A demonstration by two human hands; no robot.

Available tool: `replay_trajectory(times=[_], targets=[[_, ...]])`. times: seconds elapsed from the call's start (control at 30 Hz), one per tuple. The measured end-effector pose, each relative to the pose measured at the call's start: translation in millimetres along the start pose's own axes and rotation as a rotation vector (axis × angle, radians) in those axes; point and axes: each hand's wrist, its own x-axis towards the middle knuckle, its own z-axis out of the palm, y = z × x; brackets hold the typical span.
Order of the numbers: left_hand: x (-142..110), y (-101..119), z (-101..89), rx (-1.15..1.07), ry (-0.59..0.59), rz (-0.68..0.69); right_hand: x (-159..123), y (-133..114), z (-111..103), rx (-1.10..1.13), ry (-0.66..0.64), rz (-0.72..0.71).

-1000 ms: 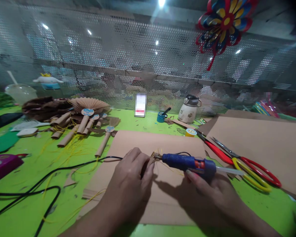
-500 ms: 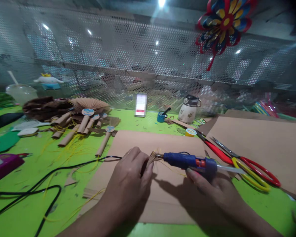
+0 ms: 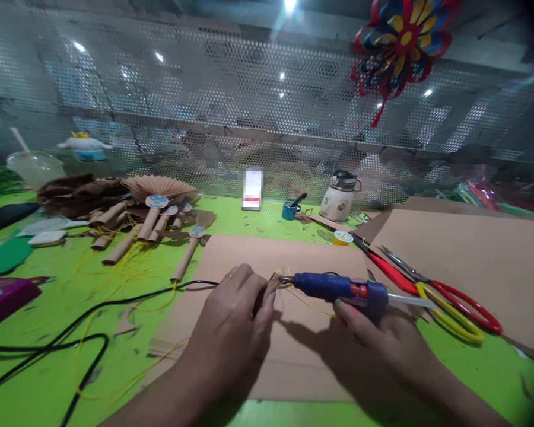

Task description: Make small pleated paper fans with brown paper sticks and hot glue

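Near mid-frame, pinched in the fingers of the left hand (image 3: 234, 311): a small piece of pleated brown paper (image 3: 274, 287). At its upper right edge, the metal nozzle (image 3: 287, 279) of a blue glue gun (image 3: 324, 287), gripped in the right hand (image 3: 385, 335); touching or only just beside, impossible to tell. Likeliest trouble: burnt left fingertips, from a slip of a presumably hot tip so near to them; a dab on the wrong fold, through unsteady aim; pleats springing loose, after too light a pinch. In looks, narrow tan folds gathered tightly, largely hidden by the fingers, with thin yellow strands (image 3: 275, 275) close by. Beneath, brown paper sheets (image 3: 289, 250) on a green table (image 3: 229, 220). Farther out, toward the left of the frame, a black cord (image 3: 151, 295) and, above it, paper fans (image 3: 160, 187) with rolled handles; at right, scissors (image 3: 427, 280) with one red and one yellow handle.
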Motion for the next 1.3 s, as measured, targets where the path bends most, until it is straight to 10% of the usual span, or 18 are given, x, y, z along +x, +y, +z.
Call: replay_trajectory(times=[1.3], targets=[[4.5, -5.5, -0.1, -0.113, 0.036, -0.040, -0.9, 1.7, -0.4, 0.093, -0.039, 0.079]])
